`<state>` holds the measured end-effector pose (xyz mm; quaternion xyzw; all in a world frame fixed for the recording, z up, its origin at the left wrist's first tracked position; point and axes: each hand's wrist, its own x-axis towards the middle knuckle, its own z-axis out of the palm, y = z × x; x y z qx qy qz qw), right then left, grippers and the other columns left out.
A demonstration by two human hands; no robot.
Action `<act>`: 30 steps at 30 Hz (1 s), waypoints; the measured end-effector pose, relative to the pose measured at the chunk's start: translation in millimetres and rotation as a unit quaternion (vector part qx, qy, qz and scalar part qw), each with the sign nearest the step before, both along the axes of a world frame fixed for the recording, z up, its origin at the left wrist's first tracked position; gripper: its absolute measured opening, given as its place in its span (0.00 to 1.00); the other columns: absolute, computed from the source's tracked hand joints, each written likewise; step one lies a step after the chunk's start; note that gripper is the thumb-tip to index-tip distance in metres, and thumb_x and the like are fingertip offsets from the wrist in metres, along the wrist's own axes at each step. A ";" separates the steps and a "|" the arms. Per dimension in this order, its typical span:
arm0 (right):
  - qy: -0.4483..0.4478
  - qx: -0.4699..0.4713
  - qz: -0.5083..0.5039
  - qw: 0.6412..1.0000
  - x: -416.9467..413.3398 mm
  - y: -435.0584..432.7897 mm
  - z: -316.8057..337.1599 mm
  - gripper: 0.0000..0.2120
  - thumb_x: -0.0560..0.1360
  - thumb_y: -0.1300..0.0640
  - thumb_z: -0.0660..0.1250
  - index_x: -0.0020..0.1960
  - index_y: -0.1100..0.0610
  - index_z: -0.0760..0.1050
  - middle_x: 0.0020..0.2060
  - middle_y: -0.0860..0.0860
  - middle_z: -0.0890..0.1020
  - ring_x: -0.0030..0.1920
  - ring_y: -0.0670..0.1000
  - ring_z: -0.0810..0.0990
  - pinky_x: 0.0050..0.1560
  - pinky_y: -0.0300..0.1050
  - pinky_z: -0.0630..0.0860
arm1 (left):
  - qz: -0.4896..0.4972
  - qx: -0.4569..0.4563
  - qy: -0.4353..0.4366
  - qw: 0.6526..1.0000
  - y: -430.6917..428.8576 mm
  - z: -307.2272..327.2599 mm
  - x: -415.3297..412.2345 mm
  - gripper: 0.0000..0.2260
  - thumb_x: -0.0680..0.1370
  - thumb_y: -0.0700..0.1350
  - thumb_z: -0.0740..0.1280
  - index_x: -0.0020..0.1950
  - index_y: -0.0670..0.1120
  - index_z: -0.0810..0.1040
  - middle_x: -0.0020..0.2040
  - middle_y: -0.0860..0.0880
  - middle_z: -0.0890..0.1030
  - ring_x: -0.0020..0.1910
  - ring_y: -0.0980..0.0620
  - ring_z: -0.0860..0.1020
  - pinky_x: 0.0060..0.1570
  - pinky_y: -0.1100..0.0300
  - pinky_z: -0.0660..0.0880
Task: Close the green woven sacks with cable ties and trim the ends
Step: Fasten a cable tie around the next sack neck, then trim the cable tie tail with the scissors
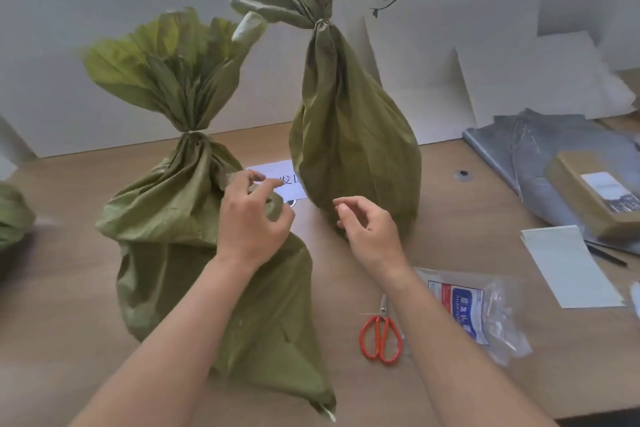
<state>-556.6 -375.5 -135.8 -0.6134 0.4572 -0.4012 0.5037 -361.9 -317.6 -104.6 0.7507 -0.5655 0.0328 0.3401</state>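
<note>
I am looking down at the wooden table [450,392], where the nearer green sack [194,270] is lying slumped towards me, its bottom corner reaching almost to the table's front edge. Just right of it the orange-handled scissors [381,336] are lying closed beside a clear packet of cable ties [481,312]. My left hand [252,218] is resting on the shoulder of this sack with its fingers curled over a bulge of fabric; I cannot tell whether it is gripping the cloth or only touching it. My right hand [370,232] is hovering above the table, fingers loosely curled and holding nothing, in front of the base of the farther green sack [353,135]. A white cable tie [192,131] is cinching the nearer sack's neck, and the mouth is fanning out above it. Between the two sacks a white paper label [277,180] is lying flat. The farther sack is standing upright, tied high at its neck [322,21]. To the right a white pad [571,270], a cardboard box [595,194] and grey sheets [512,142] are sitting together. Part of another green sack [14,215] is showing at the left edge.
</note>
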 end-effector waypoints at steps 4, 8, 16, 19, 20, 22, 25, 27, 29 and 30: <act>-0.010 0.002 -0.006 1.000 1.7 -1.6 -6.1 0.08 0.83 0.54 0.66 0.56 0.49 0.84 0.44 0.38 0.86 0.49 0.45 0.86 0.49 0.40 0.79 | -0.036 0.002 0.018 0.999 -5.0 -2.5 -14.6 0.17 0.74 0.47 0.72 0.62 0.45 0.84 0.61 0.45 0.76 0.62 0.45 0.77 0.63 0.48 0.77; -0.009 0.016 -0.030 0.999 -4.7 -1.5 -18.1 0.08 0.83 0.55 0.66 0.56 0.48 0.84 0.45 0.37 0.86 0.49 0.45 0.86 0.49 0.39 0.78 | -0.084 0.025 0.020 0.996 -9.7 -13.7 -28.9 0.18 0.75 0.46 0.73 0.65 0.46 0.83 0.63 0.47 0.75 0.62 0.48 0.77 0.61 0.55 0.76; 0.033 0.072 -0.086 0.993 -29.9 5.5 -59.2 0.08 0.77 0.49 0.65 0.51 0.44 0.82 0.43 0.41 0.86 0.48 0.50 0.86 0.54 0.57 0.83 | -0.161 0.079 0.057 0.982 -15.8 -58.8 -68.5 0.18 0.76 0.44 0.71 0.67 0.44 0.81 0.61 0.48 0.75 0.59 0.55 0.76 0.61 0.59 0.75; 0.076 0.106 -0.097 0.987 -42.0 11.7 -83.7 0.07 0.77 0.57 0.67 0.52 0.48 0.81 0.43 0.45 0.85 0.45 0.50 0.85 0.50 0.47 0.82 | -0.164 0.101 0.054 0.980 -14.4 -78.2 -81.5 0.18 0.77 0.42 0.72 0.67 0.44 0.81 0.62 0.48 0.76 0.57 0.53 0.77 0.57 0.56 0.77; 0.099 0.118 -0.097 0.983 -46.3 15.2 -92.5 0.07 0.77 0.59 0.68 0.52 0.49 0.81 0.43 0.45 0.84 0.45 0.48 0.83 0.46 0.37 0.79 | -0.162 0.107 0.047 0.980 -14.0 -83.0 -85.7 0.18 0.77 0.42 0.72 0.67 0.44 0.81 0.62 0.49 0.76 0.56 0.52 0.78 0.54 0.55 0.78; 0.146 0.145 -0.101 0.973 -53.2 22.8 -111.5 0.09 0.76 0.61 0.68 0.54 0.52 0.81 0.44 0.45 0.83 0.45 0.47 0.82 0.39 0.24 0.71 | -0.174 0.113 0.040 0.977 -15.3 -92.6 -94.4 0.18 0.77 0.41 0.71 0.67 0.43 0.80 0.63 0.48 0.75 0.56 0.52 0.78 0.53 0.55 0.78; 0.194 0.186 -0.103 0.958 -55.4 34.1 -139.9 0.11 0.74 0.63 0.68 0.55 0.54 0.81 0.45 0.48 0.83 0.49 0.50 0.82 0.41 0.31 0.69 | -0.187 0.139 0.048 0.971 -16.7 -108.5 -107.2 0.18 0.77 0.39 0.70 0.68 0.42 0.80 0.64 0.47 0.75 0.57 0.51 0.78 0.56 0.55 0.77; 0.234 0.209 -0.098 0.944 -54.4 40.2 -158.6 0.13 0.73 0.63 0.69 0.57 0.55 0.81 0.46 0.49 0.83 0.53 0.53 0.82 0.48 0.41 0.72 | -0.182 0.162 0.063 0.968 -16.1 -122.4 -113.2 0.18 0.78 0.38 0.69 0.68 0.42 0.79 0.63 0.47 0.75 0.57 0.50 0.78 0.58 0.58 0.75; 0.288 0.222 -0.098 0.927 -52.5 44.4 -178.0 0.13 0.74 0.61 0.69 0.58 0.55 0.80 0.50 0.51 0.84 0.57 0.55 0.82 0.52 0.45 0.74 | -0.171 0.191 0.082 0.963 -15.0 -137.4 -117.0 0.18 0.78 0.36 0.68 0.69 0.42 0.79 0.63 0.46 0.75 0.57 0.49 0.78 0.56 0.66 0.70; 0.321 0.221 -0.099 0.916 -51.4 45.7 -186.1 0.11 0.75 0.60 0.69 0.58 0.55 0.81 0.52 0.52 0.84 0.58 0.57 0.82 0.54 0.47 0.76 | -0.162 0.208 0.092 0.960 -14.6 -144.7 -118.2 0.19 0.78 0.36 0.67 0.69 0.42 0.79 0.64 0.46 0.75 0.58 0.48 0.78 0.55 0.69 0.67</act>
